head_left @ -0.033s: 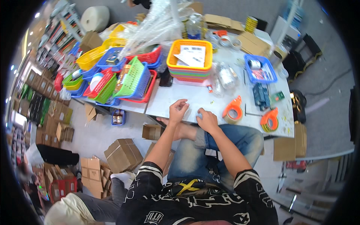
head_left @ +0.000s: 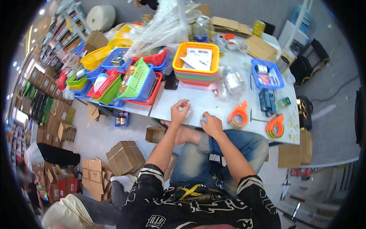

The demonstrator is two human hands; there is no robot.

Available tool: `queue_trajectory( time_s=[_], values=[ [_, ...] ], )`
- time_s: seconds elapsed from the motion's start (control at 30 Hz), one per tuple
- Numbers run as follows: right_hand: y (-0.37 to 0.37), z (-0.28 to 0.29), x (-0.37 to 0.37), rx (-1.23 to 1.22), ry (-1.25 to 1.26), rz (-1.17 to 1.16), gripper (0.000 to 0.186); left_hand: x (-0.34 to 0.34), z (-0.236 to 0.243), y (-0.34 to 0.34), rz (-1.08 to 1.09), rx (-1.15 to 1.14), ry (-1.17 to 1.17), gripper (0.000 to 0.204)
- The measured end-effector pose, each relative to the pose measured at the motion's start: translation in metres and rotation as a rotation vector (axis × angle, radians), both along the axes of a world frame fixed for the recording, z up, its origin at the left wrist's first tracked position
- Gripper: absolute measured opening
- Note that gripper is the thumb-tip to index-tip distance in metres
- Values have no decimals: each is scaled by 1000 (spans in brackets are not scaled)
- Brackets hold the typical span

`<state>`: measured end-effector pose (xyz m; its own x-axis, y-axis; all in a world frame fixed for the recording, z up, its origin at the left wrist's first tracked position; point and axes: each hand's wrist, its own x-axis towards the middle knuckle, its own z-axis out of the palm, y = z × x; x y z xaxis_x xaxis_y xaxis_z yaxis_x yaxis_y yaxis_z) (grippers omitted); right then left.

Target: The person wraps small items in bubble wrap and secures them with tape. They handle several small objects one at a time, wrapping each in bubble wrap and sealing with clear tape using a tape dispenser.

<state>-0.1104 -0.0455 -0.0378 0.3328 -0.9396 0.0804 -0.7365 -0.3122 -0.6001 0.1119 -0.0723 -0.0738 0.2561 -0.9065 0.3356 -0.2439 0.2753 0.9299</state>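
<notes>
Over the table's front edge, my left hand [head_left: 178, 112] is closed, its fingers curled toward the thumb in a loose pinch. My right hand [head_left: 212, 124] hovers a short way to its right, fingers bent inward and closed. A faint clear patch shows between the hands; whether either holds it, I cannot make out. To the right of my right hand lies an orange tape dispenser [head_left: 239, 114] with a roll of tape. A second orange tape dispenser [head_left: 275, 126] rests closer to the right corner. Ahead of my hands stands a stack of colourful baskets [head_left: 195, 78] with white papers in the top one.
Tilted baskets [head_left: 135, 81] with goods crowd the table's left part. Clear plastic wrap [head_left: 232, 79], a blue basket [head_left: 271, 82] and a dark teal box [head_left: 266, 102] occupy the right. A black phone [head_left: 171, 82] lies by the stack. Cardboard boxes [head_left: 126, 155] stand on the floor at left.
The whole view has shifted slightly, with the table's things lower and a little further right in the picture. Both hands keep nearly the same pose.
</notes>
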Motion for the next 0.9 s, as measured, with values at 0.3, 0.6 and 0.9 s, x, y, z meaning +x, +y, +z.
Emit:
queue_trajectory(
  time_s=[0.3, 0.6, 0.9],
  values=[
    [-14, -15, -3, -65, 6, -83, 23, 166, 237, -176, 863, -616, -732, 26],
    [-16, -23, -8, -59, -43, -119, 18, 251, 284, -205, 763, -46, -643, 25],
    [-31, -28, -28, 321, -642, -121, 30, 54, 224, -12, -79, 42, 865, 34]
  ],
)
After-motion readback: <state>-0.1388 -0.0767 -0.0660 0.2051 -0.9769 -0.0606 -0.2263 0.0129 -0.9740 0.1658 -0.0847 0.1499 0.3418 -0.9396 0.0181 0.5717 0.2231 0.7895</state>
